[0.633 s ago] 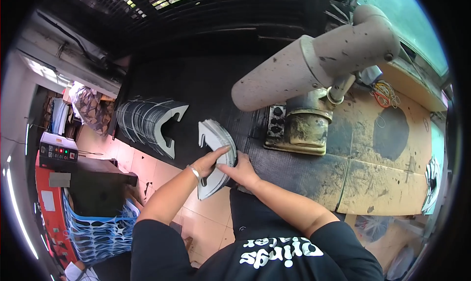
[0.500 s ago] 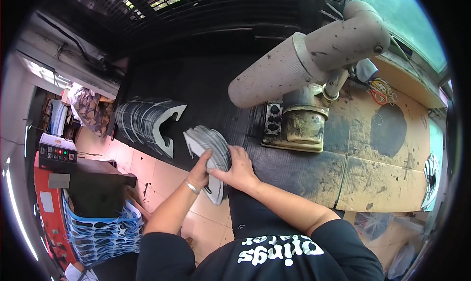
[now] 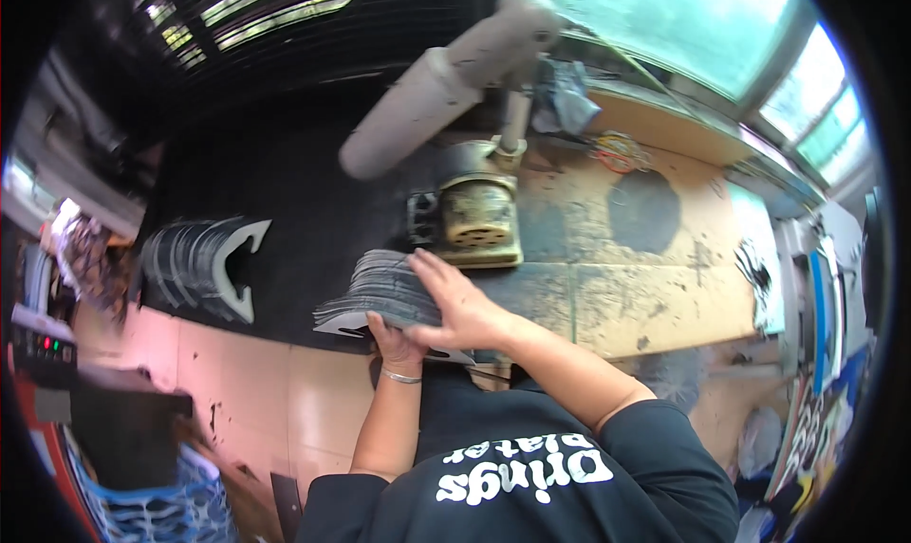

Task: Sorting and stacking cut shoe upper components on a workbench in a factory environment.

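A thick stack of curved cut pieces [image 3: 380, 282], dark along the edges with a pale front face, is in my hands at the table's near edge. My left hand [image 3: 400, 347] grips it from below, thumb up against the pale face; the other fingers are mostly hidden. Across the stack's right side lies my right hand [image 3: 462, 308], fingers reaching over the top and thumb bent round the near side. Farther left, a second stack of similar arched pieces [image 3: 195, 263] lies on the black tabletop [image 3: 313, 202], touched by neither hand.
Beyond my right hand stands a grimy machine with a round housing [image 3: 479, 206], under a thick grey duct [image 3: 408, 111]. Stained cardboard [image 3: 607, 296] covers the table's right part, with coloured bands [image 3: 622, 151] at its back. A control box [image 3: 43, 344] is at lower left.
My view has swung to the right. Both hands have turned the stack from upright to lying lower against the table's near edge, and my right hand now reaches over its top.
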The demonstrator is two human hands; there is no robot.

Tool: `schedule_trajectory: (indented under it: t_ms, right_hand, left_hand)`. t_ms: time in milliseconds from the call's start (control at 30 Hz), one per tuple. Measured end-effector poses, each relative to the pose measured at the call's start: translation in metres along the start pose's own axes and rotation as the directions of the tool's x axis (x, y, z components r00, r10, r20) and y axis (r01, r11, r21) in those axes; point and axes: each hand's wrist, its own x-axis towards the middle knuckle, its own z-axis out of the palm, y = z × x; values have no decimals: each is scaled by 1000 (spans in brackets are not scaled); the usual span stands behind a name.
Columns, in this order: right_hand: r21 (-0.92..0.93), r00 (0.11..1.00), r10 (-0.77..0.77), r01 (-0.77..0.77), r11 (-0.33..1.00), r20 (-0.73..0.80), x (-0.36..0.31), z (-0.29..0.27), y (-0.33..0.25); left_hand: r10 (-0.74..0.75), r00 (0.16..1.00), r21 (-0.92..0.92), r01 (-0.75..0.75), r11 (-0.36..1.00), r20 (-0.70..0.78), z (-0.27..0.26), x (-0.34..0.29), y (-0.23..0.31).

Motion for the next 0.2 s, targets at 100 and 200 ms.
schedule_trajectory:
  t_ms: [100,200]
  right_hand:
    - [-166,1000,-6,3,986,-18,-31,-9,5]
    - [-90,992,124,-127,988,-37,-52,-14,26]
  left_hand:
    - [-52,985,-156,78,985,166,15,5,-19]
    - [-7,968,-195,58,979,250,31,10,-37]
